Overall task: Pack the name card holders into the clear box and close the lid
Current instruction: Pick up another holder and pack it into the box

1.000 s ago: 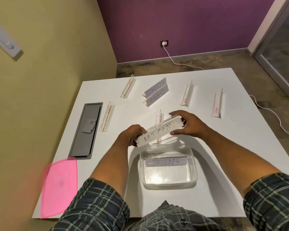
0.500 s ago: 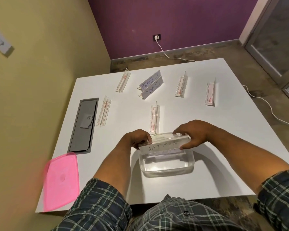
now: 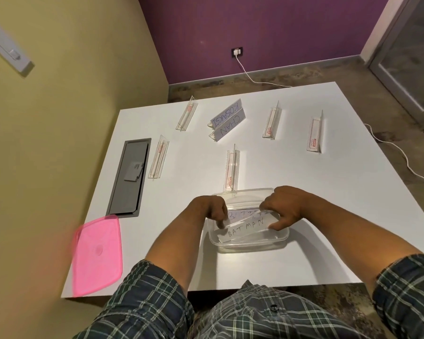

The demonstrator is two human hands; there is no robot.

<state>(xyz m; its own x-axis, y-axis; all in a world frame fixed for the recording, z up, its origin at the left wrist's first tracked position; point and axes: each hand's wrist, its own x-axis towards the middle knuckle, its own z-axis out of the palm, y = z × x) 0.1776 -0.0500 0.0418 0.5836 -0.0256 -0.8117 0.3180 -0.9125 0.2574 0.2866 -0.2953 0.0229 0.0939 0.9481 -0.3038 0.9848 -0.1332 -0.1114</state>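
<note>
Second card holder going down into the clear box on the worktop

The white worktop (image 3: 304,192) carries the pink lid (image 3: 97,255) at its near left corner and the clear box (image 3: 249,241) at the near middle, with seven more name card holders (image 3: 231,171) spread beyond it. Inside the box the BATMAN holder (image 3: 245,228) lies beside another holder (image 3: 242,214). The left hand (image 3: 212,209) pinches the BATMAN holder's left end and the right hand (image 3: 283,207) pinches its right end, each grip closed on it. The holders look light, stiff and slick, probably brittle at the thin fin, so the two ends seem the safest hold.
</note>
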